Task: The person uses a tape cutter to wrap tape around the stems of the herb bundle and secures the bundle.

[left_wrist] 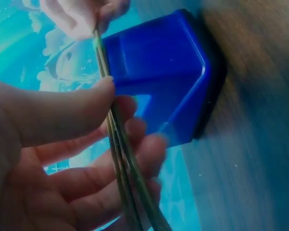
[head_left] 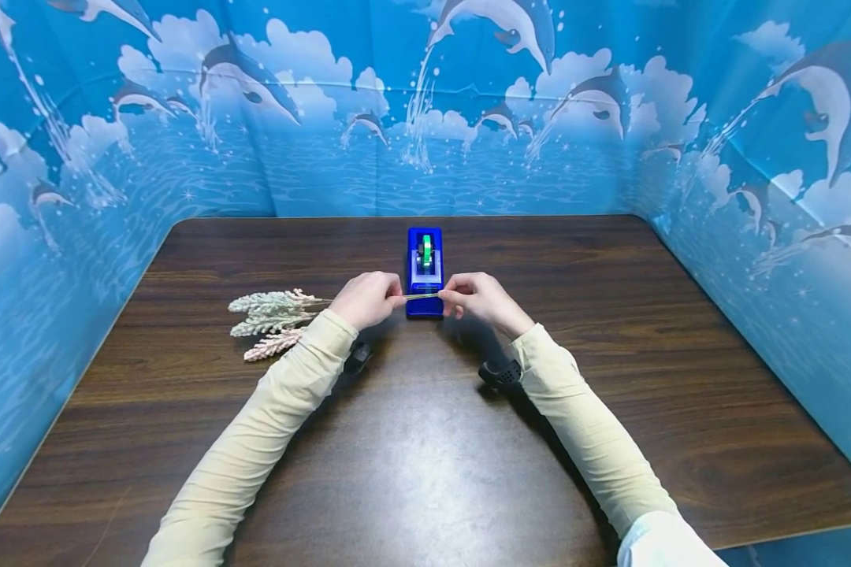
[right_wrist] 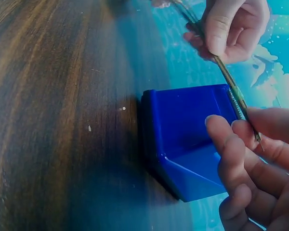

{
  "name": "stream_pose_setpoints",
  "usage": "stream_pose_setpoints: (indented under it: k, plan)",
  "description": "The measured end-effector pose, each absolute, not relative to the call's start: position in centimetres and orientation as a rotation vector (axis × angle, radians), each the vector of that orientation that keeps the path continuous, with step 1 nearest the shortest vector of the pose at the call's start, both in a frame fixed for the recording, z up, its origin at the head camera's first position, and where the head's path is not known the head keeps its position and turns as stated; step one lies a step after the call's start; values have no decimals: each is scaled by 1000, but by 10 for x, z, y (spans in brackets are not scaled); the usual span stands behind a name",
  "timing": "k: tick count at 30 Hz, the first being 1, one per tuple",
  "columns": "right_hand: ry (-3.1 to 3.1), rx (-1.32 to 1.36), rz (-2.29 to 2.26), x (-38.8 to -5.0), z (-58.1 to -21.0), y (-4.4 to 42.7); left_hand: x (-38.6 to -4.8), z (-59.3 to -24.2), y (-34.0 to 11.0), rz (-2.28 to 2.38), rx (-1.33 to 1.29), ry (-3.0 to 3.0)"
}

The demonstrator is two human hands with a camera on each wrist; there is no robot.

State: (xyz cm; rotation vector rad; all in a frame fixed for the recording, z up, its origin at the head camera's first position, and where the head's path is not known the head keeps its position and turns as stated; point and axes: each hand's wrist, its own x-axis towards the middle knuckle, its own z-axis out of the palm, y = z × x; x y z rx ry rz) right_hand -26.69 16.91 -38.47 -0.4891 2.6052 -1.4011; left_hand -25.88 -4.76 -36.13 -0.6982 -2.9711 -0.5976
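A brown wood-grain table [head_left: 589, 441] bears a blue plastic tape dispenser [head_left: 425, 277], feathery pale-green and pink flower sprays [head_left: 269, 303] to its left; above its near end, your left hand [head_left: 369, 299] and right hand [head_left: 485, 301] pinch thin greenish stems [head_left: 421, 297]. Keep them snugly bunched so the green tape-like strip [right_wrist: 237, 94] sits smooth.

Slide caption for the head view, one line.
Left hand and right hand pinch flower stems at a blue tape dispenser on a dark wooden-look table.
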Motion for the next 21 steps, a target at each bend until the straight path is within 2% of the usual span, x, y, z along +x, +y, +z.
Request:
stream_pose_setpoints:
  k: [11,21]
  plan:
    - [2509,-557,-1334,-273,-386,177,-259,-361,-48,-604,-859,-2937]
    - [2505,-608,-1199,-273,-383,185,-262,-359,-52,-854,-982,-3089]
